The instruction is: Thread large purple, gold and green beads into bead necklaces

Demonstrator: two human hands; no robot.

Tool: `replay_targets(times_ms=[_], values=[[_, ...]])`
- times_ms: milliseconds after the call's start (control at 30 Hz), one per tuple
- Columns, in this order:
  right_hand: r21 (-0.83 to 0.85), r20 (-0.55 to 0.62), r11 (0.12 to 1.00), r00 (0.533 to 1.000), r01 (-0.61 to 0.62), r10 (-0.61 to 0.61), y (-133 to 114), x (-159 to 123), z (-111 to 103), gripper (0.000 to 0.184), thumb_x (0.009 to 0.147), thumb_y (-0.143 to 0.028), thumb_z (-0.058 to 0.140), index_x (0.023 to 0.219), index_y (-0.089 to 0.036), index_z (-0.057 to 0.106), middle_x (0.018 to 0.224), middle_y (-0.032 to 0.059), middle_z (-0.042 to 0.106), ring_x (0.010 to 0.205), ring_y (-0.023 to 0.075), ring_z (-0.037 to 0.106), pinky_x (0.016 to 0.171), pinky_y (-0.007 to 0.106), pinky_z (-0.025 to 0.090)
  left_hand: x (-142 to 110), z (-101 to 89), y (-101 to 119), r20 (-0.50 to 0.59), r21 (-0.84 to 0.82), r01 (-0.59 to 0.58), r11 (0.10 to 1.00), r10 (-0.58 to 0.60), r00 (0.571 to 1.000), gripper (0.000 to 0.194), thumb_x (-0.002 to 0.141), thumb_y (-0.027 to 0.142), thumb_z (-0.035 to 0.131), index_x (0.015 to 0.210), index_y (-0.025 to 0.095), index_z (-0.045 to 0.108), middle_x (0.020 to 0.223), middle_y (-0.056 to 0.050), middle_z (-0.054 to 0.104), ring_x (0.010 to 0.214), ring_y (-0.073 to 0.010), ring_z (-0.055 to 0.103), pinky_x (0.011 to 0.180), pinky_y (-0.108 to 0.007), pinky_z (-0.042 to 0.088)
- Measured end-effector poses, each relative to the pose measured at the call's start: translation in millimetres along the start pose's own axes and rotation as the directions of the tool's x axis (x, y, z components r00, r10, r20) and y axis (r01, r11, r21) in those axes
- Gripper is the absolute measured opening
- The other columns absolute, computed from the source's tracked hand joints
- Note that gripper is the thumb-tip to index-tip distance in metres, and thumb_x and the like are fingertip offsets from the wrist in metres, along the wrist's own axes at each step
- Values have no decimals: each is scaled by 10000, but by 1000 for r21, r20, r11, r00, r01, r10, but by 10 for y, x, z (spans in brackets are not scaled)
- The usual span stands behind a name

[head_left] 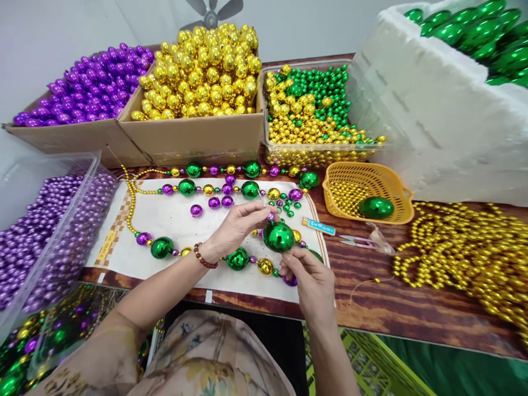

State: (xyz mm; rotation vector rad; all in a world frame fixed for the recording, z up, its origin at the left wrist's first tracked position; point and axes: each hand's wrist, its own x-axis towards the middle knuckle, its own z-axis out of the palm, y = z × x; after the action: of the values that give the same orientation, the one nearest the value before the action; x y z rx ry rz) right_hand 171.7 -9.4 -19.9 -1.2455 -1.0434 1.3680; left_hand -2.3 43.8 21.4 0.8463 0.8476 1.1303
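A large shiny green bead [279, 236] is held up between my two hands, above a white cloth mat [173, 220]. My right hand [309, 275] pinches at its lower end, thumb and fingertips together. My left hand [243, 223] is closed at its upper side, its fingertips by a small purple bead [270, 216]. A thin pale line, perhaps a needle or thread, sticks up past the left fingertips. Around them, on the mat, curves a strand of gold, purple and green beads [237, 258]. Loose purple beads [213, 203] and small green beads lie behind my left hand.
Behind stand boxes of purple beads [94, 88] and gold beads [202, 77], and a clear bin [322, 146]. Right of the mat are a yellow basket [330, 206], a blue-labelled cutter-like item [319, 226], thread snips [358, 242] and piled gold bead strands [474, 258]. A purple-bead bin [53, 220] sits left.
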Motion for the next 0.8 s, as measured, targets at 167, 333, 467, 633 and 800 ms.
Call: replay_targets(times_ms=[167,333,467,633,800], values=[[68,14,996,998,-55,55,85,2,13,264,750,-396,787,677,-179,656,571,2,623,494,117,548,478,219,421,-4,-34,25,28,121,-14,993,11,1000,187,889,330,702,986,193,784,989,-80,745,955,-164,664,873,-295,490],[57,16,996,998,-62,61,76,16,34,274,745,-417,800,697,-181,670,577,5,627,501,128,558,472,229,423,2,-1,-24,10,36,-1,999,0,1000,228,891,379,695,1022,206,765,991,-82,736,941,-173,664,816,-286,499],[38,91,998,995,-50,46,33,28,-18,271,749,-437,800,750,-181,711,642,30,677,530,140,588,477,234,438,25,38,-42,-16,-64,-6,998,5,1000,223,864,370,725,1000,197,763,945,-74,731,900,-155,661,790,-264,484],[5,130,999,991,-38,37,38,40,-72,283,746,-449,805,781,-180,725,619,32,683,497,136,564,457,235,420,20,53,-27,-6,-111,44,993,-45,999,245,847,384,741,1005,197,743,919,-67,730,884,-168,671,781,-281,477],[22,85,999,995,-44,42,3,49,0,302,730,-463,809,736,-183,696,636,26,677,543,149,607,480,235,439,4,41,-38,-5,-133,33,991,-34,999,225,875,377,713,1009,199,744,942,-68,733,913,-170,669,798,-284,485]])
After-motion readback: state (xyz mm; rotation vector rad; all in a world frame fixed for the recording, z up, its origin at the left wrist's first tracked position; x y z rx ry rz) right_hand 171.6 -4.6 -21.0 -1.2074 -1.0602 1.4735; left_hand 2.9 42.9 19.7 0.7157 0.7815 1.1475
